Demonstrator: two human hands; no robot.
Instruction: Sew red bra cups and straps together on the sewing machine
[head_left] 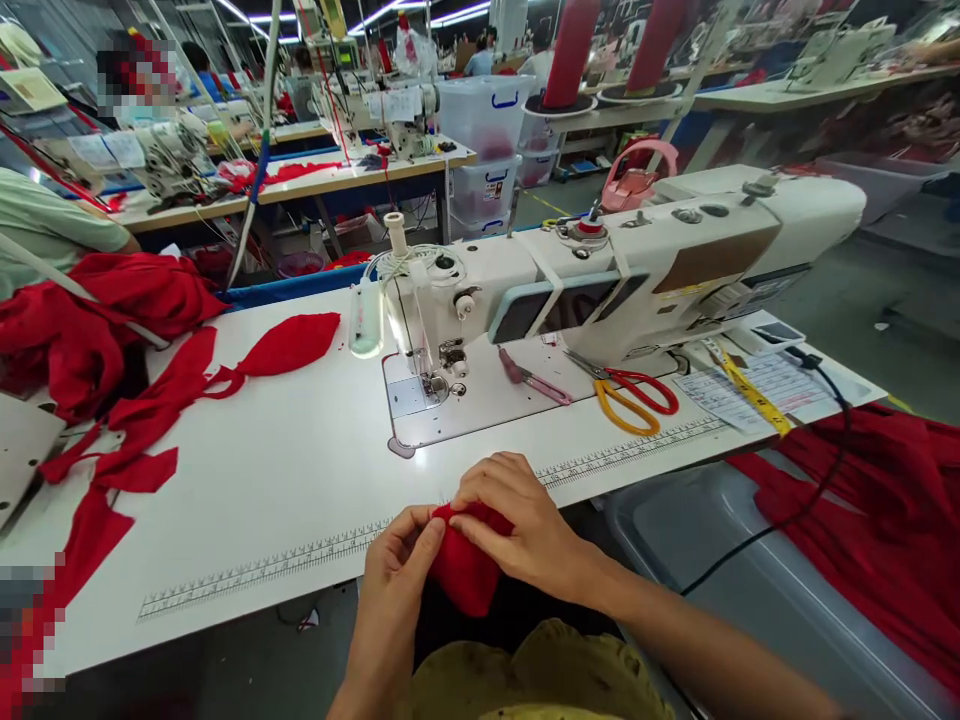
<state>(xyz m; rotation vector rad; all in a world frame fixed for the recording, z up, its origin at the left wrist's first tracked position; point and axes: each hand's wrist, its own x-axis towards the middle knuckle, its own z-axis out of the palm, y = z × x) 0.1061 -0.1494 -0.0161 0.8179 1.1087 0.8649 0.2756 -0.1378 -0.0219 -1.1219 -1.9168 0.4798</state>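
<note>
A small piece of red fabric hangs between my two hands at the front edge of the white sewing table. My left hand pinches its upper left corner between thumb and fingers. On the other side, my right hand has its fingers closed over the top edge of the same piece. Beyond my hands stands a white sewing machine, its needle area lit by a lamp. Red-and-orange-handled scissors and a pink-handled tool lie right of the needle plate.
Joined red fabric pieces trail along the table's left side to a red heap. A yellow tape measure lies on papers at the right. A grey bin with red cloth stands right, crossed by a black cable.
</note>
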